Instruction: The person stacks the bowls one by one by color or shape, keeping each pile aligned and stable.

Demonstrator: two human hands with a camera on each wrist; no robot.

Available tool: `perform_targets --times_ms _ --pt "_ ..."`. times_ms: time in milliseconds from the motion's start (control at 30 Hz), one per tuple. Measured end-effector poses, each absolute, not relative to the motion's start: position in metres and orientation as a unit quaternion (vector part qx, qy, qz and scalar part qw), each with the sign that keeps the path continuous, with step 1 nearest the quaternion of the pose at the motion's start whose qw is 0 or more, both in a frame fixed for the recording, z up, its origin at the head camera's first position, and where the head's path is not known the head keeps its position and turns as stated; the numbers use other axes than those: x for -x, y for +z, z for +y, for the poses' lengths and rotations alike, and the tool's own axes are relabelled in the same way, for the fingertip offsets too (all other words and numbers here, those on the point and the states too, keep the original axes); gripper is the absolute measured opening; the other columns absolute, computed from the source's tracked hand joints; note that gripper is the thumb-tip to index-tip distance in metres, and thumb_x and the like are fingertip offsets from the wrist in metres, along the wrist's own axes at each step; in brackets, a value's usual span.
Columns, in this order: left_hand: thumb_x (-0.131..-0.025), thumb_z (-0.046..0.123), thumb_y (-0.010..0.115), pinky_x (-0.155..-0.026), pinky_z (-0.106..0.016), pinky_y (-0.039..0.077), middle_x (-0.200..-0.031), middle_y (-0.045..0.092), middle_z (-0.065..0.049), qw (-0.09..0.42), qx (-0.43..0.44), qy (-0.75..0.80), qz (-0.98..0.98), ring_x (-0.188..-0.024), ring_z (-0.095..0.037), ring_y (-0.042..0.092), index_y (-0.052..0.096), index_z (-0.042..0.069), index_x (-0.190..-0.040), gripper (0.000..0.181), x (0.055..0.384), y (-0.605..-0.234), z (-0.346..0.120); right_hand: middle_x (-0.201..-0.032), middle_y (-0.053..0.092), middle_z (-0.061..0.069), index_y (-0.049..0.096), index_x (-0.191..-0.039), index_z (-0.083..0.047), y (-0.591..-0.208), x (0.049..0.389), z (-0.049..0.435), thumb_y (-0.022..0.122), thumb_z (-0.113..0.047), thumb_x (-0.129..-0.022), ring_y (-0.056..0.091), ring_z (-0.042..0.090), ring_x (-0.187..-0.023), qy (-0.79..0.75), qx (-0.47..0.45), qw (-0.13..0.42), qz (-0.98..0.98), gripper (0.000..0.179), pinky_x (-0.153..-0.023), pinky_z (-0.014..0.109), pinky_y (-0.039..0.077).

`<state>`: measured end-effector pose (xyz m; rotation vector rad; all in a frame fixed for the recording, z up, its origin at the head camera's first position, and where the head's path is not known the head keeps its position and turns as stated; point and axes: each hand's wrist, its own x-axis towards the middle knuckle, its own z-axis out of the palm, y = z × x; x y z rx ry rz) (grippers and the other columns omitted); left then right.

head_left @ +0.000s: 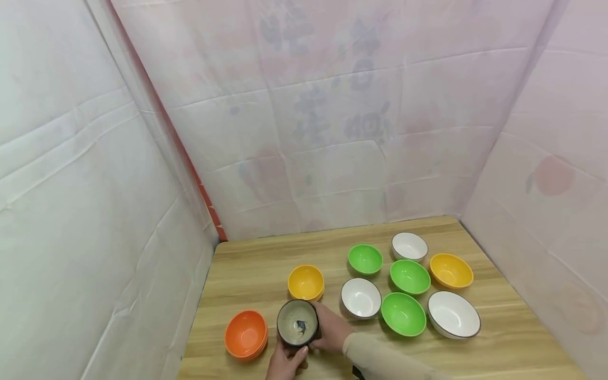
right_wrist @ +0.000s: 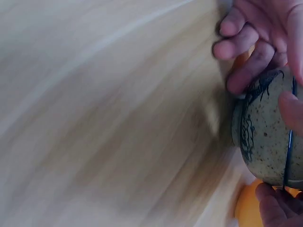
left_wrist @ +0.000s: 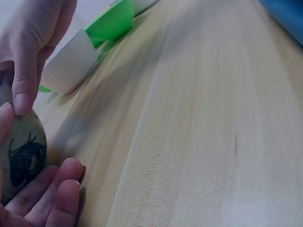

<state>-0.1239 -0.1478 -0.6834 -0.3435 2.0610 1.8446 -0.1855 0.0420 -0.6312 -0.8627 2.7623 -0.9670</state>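
A speckled grey-beige ceramic bowl (head_left: 291,318) with a dark rim is between both hands, close to the table's near side. Dark brush-like markings show on its outside (right_wrist: 265,127) in the right wrist view. My left hand (head_left: 283,364) grips the bowl's near side, thumb up at the rim and fingers (left_wrist: 66,189) under its side. From the right, my right hand (head_left: 333,330) holds the wall between thumb and fingers. Just behind the bowl stands a small yellow bowl (head_left: 305,282), and stacked orange bowls (head_left: 245,333) are to its left.
On the right stand green bowls (head_left: 404,315), (head_left: 365,258), (head_left: 410,277), white bowls (head_left: 361,298), (head_left: 454,314), (head_left: 409,246) with dark rims, and a larger yellow bowl (head_left: 451,270). The wooden table (head_left: 256,253) is enclosed by pale fabric walls (head_left: 332,184).
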Motion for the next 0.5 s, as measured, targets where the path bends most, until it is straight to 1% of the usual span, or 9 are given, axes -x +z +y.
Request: perform_targets --times_ms 100,267,400,500 --pt "-0.08 0.042 0.075 -0.06 -0.037 0.056 -0.086 0.067 -0.005 0.174 0.134 0.658 0.72 -0.069 -0.02 0.067 0.012 -0.008 -0.145 0.104 0.126 -0.682 -0.151 -0.132 0.053 0.014 0.039 -0.139 0.0 -0.635 0.185 0.035 0.089 -0.033 -0.064 0.053 0.028 -0.12 -0.331 0.264 0.049 0.905 0.095 -0.101 0.043 0.043" --pt "-0.086 0.033 0.072 -0.062 -0.038 0.056 -0.096 0.067 -0.007 0.153 0.145 0.684 0.698 -0.072 -0.021 0.068 0.017 -0.01 -0.141 0.089 0.126 -0.68 -0.154 -0.122 0.06 0.019 0.043 -0.132 0.001 -0.639 0.183 0.024 0.086 -0.045 -0.066 0.06 0.03 -0.109 -0.352 0.22 0.068 0.907 0.092 -0.093 0.044 0.048" --pt "-0.089 0.037 0.067 -0.064 -0.039 0.057 -0.1 0.067 -0.007 0.15 0.152 0.694 0.687 -0.074 -0.021 0.068 0.022 -0.011 -0.138 0.082 0.124 -0.68 -0.156 -0.117 0.062 0.02 0.045 -0.127 0.0 -0.64 0.182 0.018 0.083 -0.051 -0.068 0.062 0.029 -0.103 -0.361 0.192 0.092 0.908 0.087 -0.089 0.044 0.05" --pt "-0.091 0.042 0.062 -0.065 -0.038 0.057 -0.095 0.067 -0.005 0.151 0.154 0.691 0.69 -0.074 -0.021 0.068 0.031 -0.011 -0.131 0.074 0.123 -0.682 -0.157 -0.115 0.063 0.018 0.047 -0.125 0.0 -0.641 0.183 0.014 0.082 -0.046 -0.071 0.062 0.027 -0.102 -0.374 0.184 0.106 0.903 0.08 -0.088 0.043 0.05"
